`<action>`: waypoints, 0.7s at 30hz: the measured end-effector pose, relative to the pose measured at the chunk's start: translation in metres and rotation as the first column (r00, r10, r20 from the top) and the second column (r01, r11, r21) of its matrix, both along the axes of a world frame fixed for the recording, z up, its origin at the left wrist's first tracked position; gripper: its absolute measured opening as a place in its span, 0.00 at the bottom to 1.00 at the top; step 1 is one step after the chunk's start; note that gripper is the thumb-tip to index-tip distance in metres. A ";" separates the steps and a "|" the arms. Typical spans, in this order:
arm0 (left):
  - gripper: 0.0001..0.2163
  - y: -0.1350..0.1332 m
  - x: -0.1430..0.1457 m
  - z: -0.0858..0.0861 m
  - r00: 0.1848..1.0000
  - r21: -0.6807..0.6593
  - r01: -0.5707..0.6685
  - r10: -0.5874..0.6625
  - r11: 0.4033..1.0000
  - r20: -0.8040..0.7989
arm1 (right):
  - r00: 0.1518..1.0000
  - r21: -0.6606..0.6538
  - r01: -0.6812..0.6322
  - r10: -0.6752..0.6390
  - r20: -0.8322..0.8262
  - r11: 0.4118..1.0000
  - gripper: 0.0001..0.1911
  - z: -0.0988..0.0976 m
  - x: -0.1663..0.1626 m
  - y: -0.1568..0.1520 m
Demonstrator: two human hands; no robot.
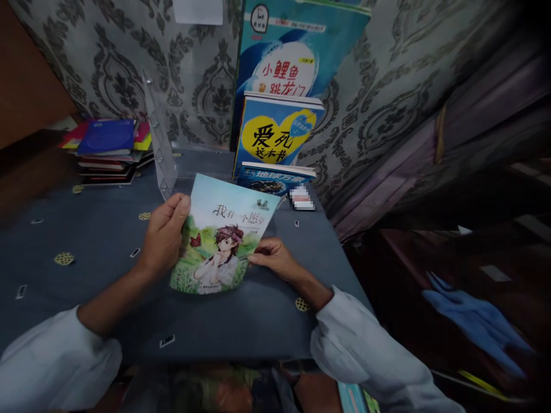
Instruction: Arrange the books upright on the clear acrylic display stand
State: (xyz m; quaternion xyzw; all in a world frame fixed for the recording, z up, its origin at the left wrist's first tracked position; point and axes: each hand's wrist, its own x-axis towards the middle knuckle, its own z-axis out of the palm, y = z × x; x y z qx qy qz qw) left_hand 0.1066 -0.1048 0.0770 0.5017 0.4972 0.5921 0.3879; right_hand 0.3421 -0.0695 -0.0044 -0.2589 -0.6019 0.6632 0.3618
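Note:
I hold a thin picture book [224, 235] with a girl and a butterfly on its cover, just above a dark blue cloth-covered table [99, 229]. My left hand [166, 235] grips its left edge, thumb on the cover. My right hand [275, 255] pinches the right edge near the lower corner. Beyond the book, three blue-covered books [275, 135] stand stepped against the patterned wall, the tallest [297, 51] at the back and the smallest [275, 178] in front.
A clear acrylic stand [161, 143] rises left of the standing books. A stack of colourful books [107, 149] lies at the table's far left. Right of the table edge are dark shelves with a blue cloth [473, 321]. More books show below the near edge.

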 end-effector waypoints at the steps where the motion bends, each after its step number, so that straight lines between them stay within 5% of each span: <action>1: 0.18 0.005 -0.001 -0.006 0.999 -0.027 -0.003 0.004 1.000 0.047 | 1.000 -0.015 -0.014 0.014 0.012 1.000 0.17 0.002 0.000 0.000; 3: 0.17 0.014 -0.008 -0.021 1.000 -0.070 0.001 0.001 0.998 0.030 | 0.996 -0.031 -0.050 0.052 0.069 0.998 0.19 0.005 0.002 0.000; 5: 0.17 0.021 -0.020 -0.037 0.980 -0.095 0.007 -0.026 0.995 -0.197 | 0.979 -0.021 -0.090 0.092 0.180 0.996 0.22 0.007 0.005 0.003; 7: 0.13 0.026 -0.034 -0.049 0.855 -0.096 0.009 -0.058 0.995 -0.516 | 0.948 0.040 -0.047 0.032 0.316 0.998 0.25 0.005 0.007 0.006; 10: 0.08 0.027 -0.047 -0.060 0.626 -0.076 -0.008 -0.054 0.997 -0.778 | 0.869 0.231 0.127 -0.220 0.443 0.965 0.24 -0.002 0.010 0.011; 15: 0.11 0.027 -0.045 -0.068 0.334 0.028 0.110 -0.011 0.994 -0.943 | 0.800 0.442 0.191 -0.400 0.447 0.877 0.12 -0.006 0.010 0.010; 21: 0.15 0.026 -0.041 -0.080 0.251 0.064 0.160 0.022 0.985 -0.968 | 0.794 0.541 0.135 -0.417 0.442 0.830 0.12 -0.002 0.008 0.005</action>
